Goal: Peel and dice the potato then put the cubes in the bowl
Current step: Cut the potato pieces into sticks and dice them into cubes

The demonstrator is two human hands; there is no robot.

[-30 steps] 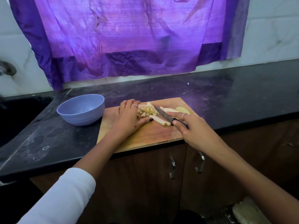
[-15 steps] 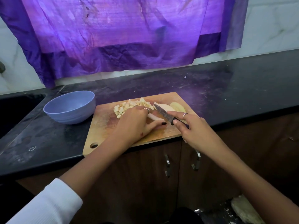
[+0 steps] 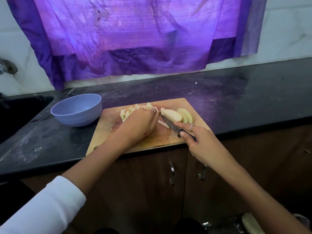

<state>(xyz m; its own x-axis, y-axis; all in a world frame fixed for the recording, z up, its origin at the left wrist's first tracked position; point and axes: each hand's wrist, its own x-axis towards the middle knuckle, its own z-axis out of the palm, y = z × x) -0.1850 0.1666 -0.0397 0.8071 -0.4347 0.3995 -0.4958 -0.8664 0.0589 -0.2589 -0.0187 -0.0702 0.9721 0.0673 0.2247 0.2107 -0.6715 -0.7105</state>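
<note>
A blue bowl [image 3: 76, 109] stands on the black counter [image 3: 236, 92] just left of the wooden cutting board [image 3: 160, 139], under a hanging purple cloth [image 3: 135, 36]. The left hand [image 3: 140, 122] has slid right since half a second ago, its grip cupped over the potato cubes [image 3: 130, 111] and hiding most. The right hand [image 3: 199, 141] grips the knife [image 3: 170, 124], blade beside the potato slices [image 3: 179, 114].

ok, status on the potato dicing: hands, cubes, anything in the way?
Right hand grips knife; left hand rests on cubes. Cubes and slices on board, uncut slices remain. Bowl beside board. Nothing in the way.
</note>
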